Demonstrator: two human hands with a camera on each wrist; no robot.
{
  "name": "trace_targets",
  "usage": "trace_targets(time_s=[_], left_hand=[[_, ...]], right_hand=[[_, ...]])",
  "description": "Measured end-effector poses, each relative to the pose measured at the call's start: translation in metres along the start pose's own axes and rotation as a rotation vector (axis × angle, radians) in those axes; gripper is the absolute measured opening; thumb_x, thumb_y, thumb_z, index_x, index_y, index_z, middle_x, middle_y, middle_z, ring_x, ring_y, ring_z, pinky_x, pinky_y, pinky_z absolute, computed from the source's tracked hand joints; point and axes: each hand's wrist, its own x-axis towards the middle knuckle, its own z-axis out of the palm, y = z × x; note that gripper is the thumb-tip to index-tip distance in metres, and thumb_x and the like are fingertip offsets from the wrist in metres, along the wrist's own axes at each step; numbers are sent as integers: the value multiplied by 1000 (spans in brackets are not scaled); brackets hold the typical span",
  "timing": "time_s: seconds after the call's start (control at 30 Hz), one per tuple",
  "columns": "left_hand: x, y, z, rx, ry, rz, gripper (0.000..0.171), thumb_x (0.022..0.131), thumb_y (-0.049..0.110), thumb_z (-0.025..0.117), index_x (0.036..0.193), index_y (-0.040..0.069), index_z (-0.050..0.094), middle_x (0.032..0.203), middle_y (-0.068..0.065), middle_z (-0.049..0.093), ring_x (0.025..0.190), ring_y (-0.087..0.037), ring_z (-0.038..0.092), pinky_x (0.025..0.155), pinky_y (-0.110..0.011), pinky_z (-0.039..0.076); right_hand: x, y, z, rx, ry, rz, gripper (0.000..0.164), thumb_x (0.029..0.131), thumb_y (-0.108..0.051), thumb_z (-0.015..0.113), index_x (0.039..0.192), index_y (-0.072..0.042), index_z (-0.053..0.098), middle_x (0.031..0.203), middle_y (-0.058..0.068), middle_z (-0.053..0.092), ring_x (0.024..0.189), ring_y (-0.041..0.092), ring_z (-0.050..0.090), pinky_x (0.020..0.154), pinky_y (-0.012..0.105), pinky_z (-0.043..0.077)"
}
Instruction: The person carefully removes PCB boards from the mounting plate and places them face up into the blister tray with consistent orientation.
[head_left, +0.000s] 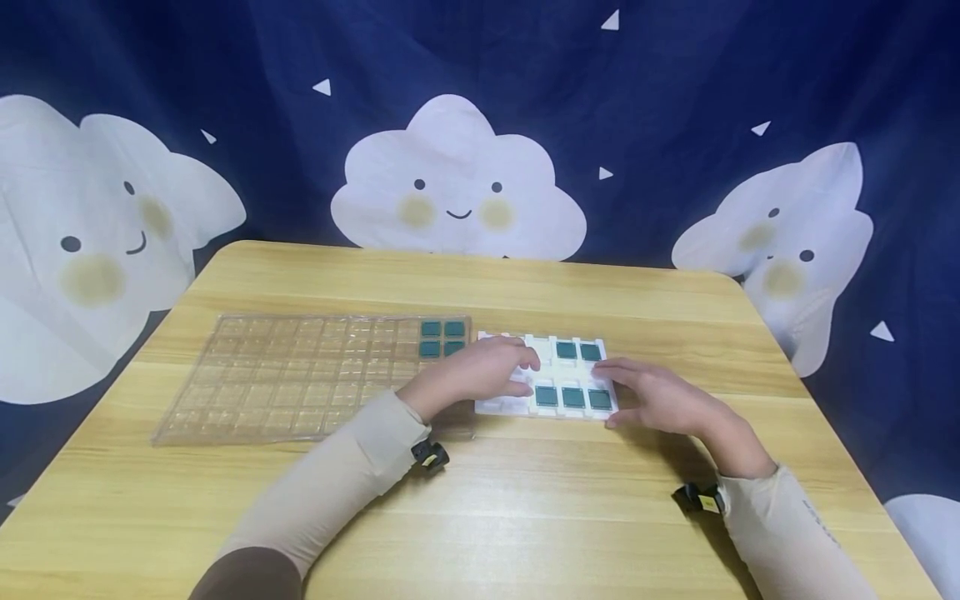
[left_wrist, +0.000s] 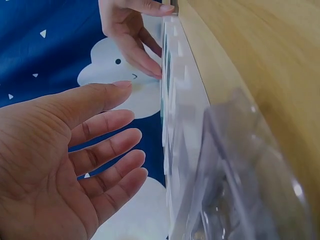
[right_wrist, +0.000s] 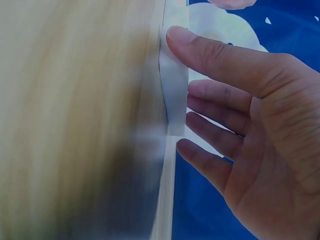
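A small white tray (head_left: pixel 562 372) lies on the table, with several square dark-green chips (head_left: pixel 573 398) in its two rows of pockets. My left hand (head_left: pixel 486 369) is poised over the tray's left part, hiding some pockets. In the left wrist view, that hand (left_wrist: pixel 75 150) has its fingers spread and loosely bent, nothing between them. At the tray's right end is my right hand (head_left: pixel 667 398). Its thumb (right_wrist: pixel 200 50) touches the tray's side near the front corner, while the other fingers extend relaxed along the right edge.
To the left, a large transparent plastic tray (head_left: pixel 300 367) with a grid of pockets lies flat, its right end close to the white tray. Several green chips (head_left: pixel 431 329) sit in its far right corner. A dark blue curtain (head_left: pixel 525 50) hangs behind the wooden table (head_left: pixel 525 517).
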Motion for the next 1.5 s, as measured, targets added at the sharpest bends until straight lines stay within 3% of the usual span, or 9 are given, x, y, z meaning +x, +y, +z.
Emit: trace_targets(time_s=[0.2,0.73,1.03,1.5], left_hand=[[5,4,2,-18,-3,19,36,93,28,68,125,11,64,123,-2,63,110,-16,59,98,-31,46],[17,18,11,25,-33,10,39,91,32,70,125,14,64,117,1,64,105,-13,59,93,-28,47],[21,24,17,93,-32,15,41,90,34,70,125,12,65,119,-2,64,107,-16,59,98,-30,45],[23,26,22,181,-20,13,39,88,34,73,119,10,67,111,-3,66,98,-16,61,93,-27,48]], right_hand=[[0,1,1,5,19,-18,67,77,-29,84,133,-2,57,136,19,53,124,39,50,102,54,42],[1,2,6,13,47,-19,70,75,-31,85,132,-1,57,134,18,53,121,39,51,101,55,42],[3,0,4,21,48,-23,70,74,-31,86,131,-1,56,132,16,54,120,36,52,101,53,42],[7,0,6,-11,53,-41,71,73,-32,85,130,-1,56,129,13,54,118,31,52,100,48,44]])
